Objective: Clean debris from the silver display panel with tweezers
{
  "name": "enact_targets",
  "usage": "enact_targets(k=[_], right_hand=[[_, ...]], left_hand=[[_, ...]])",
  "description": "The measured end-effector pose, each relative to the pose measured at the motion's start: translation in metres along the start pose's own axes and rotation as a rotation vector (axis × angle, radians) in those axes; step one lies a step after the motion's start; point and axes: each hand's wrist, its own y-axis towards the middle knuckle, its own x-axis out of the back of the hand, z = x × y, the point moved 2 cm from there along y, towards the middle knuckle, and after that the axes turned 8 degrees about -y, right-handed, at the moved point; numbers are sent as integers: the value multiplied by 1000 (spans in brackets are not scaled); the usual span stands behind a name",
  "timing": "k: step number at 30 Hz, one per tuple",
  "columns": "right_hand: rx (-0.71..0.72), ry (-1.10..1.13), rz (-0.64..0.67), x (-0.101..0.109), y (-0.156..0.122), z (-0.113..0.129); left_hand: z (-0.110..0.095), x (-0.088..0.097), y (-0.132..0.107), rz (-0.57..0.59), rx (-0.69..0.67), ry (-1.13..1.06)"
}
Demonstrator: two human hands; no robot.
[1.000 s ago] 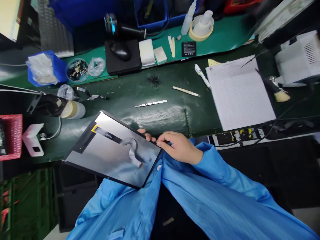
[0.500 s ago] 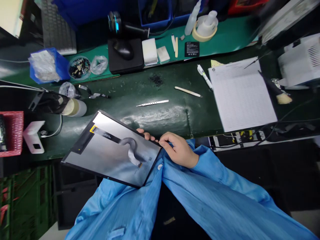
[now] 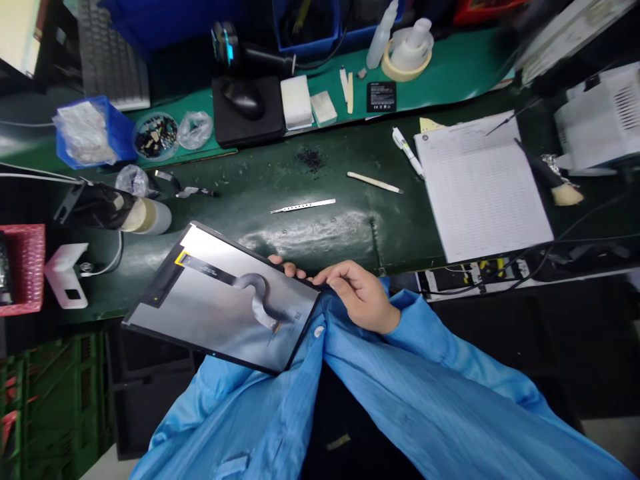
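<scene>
A flat display panel (image 3: pixel 215 310) is held tilted over the bench's front edge, its silver back up, with a black flex cable curling across it. My left hand (image 3: pixel 287 267) is under the panel; only its fingertips show, curled over the far edge. My right hand (image 3: pixel 359 296) is at the panel's right corner, thumb and fingers pinched on the edge there. Blue sleeves cover both arms.
On the dark green bench lie metal tweezers (image 3: pixel 303 206), a pale stick (image 3: pixel 374 182), a pen (image 3: pixel 407 152), a lined paper sheet (image 3: pixel 480 190) and a brush (image 3: pixel 550 177). A tape roll (image 3: pixel 145 217), blue bin (image 3: pixel 85 133) and red basket (image 3: pixel 23 267) stand left.
The panel and both hands stay nearly in place. My right hand has shifted slightly along the right corner; the view has moved a little.
</scene>
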Motion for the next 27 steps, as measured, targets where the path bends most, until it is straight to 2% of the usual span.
enact_targets(k=[3, 9, 12, 18, 23, 27], right_hand=[[-4, 63, -32, 0, -2, -4], [26, 130, -106, 9, -2, -4], [-24, 100, -121, 13, -1, -3], [-73, -24, -160, 26, 10, -3], [5, -184, -218, 41, 50, 7], [84, -202, -335, 52, 118, 9]], left_hand=[[0, 6, 2, -4, -76, -47], [-2, 12, 4, 58, -25, -157], [-5, 13, 2, 79, -70, -168], [-4, 16, 2, 13, -124, -135], [-6, 22, 3, 11, -150, -185], [-9, 36, 7, -31, -141, -169]])
